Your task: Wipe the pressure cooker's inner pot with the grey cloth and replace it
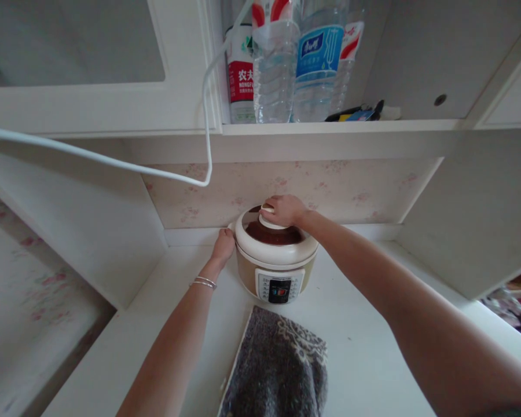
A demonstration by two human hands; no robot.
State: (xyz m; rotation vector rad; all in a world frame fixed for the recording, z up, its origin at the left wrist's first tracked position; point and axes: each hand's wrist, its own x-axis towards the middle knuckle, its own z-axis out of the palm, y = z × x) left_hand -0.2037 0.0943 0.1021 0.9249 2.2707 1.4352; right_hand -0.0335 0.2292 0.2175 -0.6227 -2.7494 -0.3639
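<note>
A cream electric cooker (272, 267) with a dark control panel stands at the back of a white counter (356, 324). Its lid (274, 234) is brownish glass with a white knob. My right hand (283, 210) is closed over that knob on top of the lid. My left hand (223, 243) rests against the cooker's left side near its handle, fingers curled round it. A silver bracelet (203, 282) sits on my left wrist.
A grey knitted cloth (280, 365) lies on a flat board in front of the cooker. Water bottles (295, 58) and a red-labelled bottle (240, 75) stand on the shelf above. A white cable (113, 162) hangs across the left. Cabinet walls close in both sides.
</note>
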